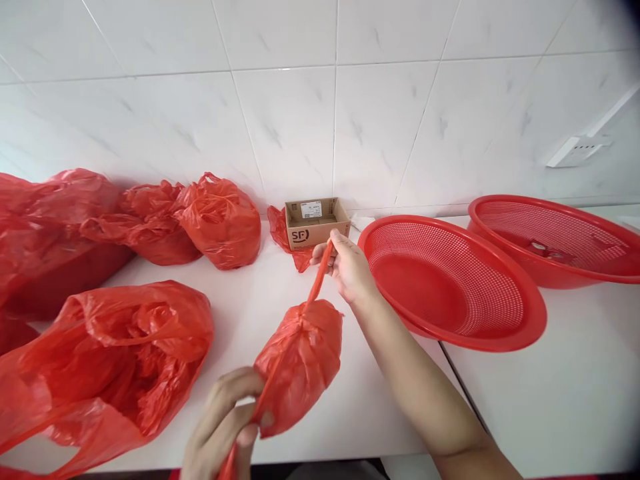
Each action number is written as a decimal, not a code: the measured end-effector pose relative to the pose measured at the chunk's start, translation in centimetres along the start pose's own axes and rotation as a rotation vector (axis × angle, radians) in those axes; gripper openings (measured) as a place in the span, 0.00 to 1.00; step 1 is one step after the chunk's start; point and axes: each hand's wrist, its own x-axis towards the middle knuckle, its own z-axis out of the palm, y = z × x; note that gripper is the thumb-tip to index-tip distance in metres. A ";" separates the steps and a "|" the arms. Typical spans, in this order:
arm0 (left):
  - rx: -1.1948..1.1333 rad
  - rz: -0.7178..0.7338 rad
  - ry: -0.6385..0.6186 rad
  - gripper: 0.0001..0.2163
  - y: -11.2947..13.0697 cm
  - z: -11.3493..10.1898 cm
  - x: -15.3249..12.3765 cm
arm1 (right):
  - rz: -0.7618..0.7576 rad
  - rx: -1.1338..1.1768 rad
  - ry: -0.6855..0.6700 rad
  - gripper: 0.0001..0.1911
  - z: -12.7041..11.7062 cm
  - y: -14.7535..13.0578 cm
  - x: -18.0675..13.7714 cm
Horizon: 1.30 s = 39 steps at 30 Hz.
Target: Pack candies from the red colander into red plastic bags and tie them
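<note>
A filled red plastic bag [307,363] hangs or rests in front of me at the table's near side, its neck gathered at a knot. My right hand [345,267] pinches one twisted handle of the bag and draws it up and away. My left hand [227,420] grips the other handle and pulls it toward me, low on the left. Both handles look taut. What the bag contains does not show through the plastic. Just beyond my right hand stands a small open cardboard box [317,230] with a white label, partly on another red bag [303,259].
To the left lies a large open red bag [170,313] with crumpled plastic inside. Several full red bags [220,223] line the tiled wall. On the right are a red perforated basket [520,320] and a second one [550,273] holding small items. A table seam [465,383] runs below.
</note>
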 end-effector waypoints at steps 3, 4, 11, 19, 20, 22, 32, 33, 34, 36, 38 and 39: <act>-0.067 -0.070 0.090 0.15 -0.6 2.5 0.9 | 0.039 -0.098 0.028 0.23 -0.6 1.1 -0.7; -0.085 -0.122 0.111 0.15 -1.0 3.2 1.1 | 0.050 -0.165 0.011 0.24 -0.9 1.5 -1.4; -0.066 -0.202 0.081 0.12 -4.5 5.7 0.5 | -0.171 -1.085 -0.063 0.16 -2.3 5.5 -8.2; -0.030 -0.307 -0.070 0.15 -5.5 5.1 0.5 | -0.217 -1.229 0.014 0.11 -4.0 8.1 -7.8; -0.022 -0.324 -0.092 0.15 -5.6 4.7 0.3 | -0.221 -1.236 0.024 0.11 -4.4 7.9 -7.3; -0.006 -0.346 -0.136 0.16 -5.9 4.0 -0.1 | -0.213 -1.250 0.036 0.11 -4.9 7.4 -6.5; 0.091 -0.365 -0.142 0.15 -6.5 4.3 1.3 | -0.097 -1.247 0.037 0.14 -4.2 5.6 -8.4; 0.105 -0.361 -0.150 0.15 -6.4 4.5 1.7 | -0.102 -1.241 0.035 0.14 -3.9 5.6 -8.9; 0.119 -0.357 -0.166 0.15 -6.3 4.7 2.1 | -0.109 -1.244 0.029 0.14 -3.6 5.7 -9.4; 0.154 -0.358 -0.228 0.14 -6.2 5.4 2.9 | -0.120 -1.286 0.000 0.14 -3.3 6.2 -10.0; 0.205 -0.375 -0.305 0.13 -6.3 6.1 3.6 | -0.111 -1.341 -0.030 0.13 -3.5 6.8 -10.1; 0.235 -0.386 -0.340 0.12 -6.3 6.4 4.0 | -0.109 -1.362 -0.041 0.12 -3.6 7.0 -10.0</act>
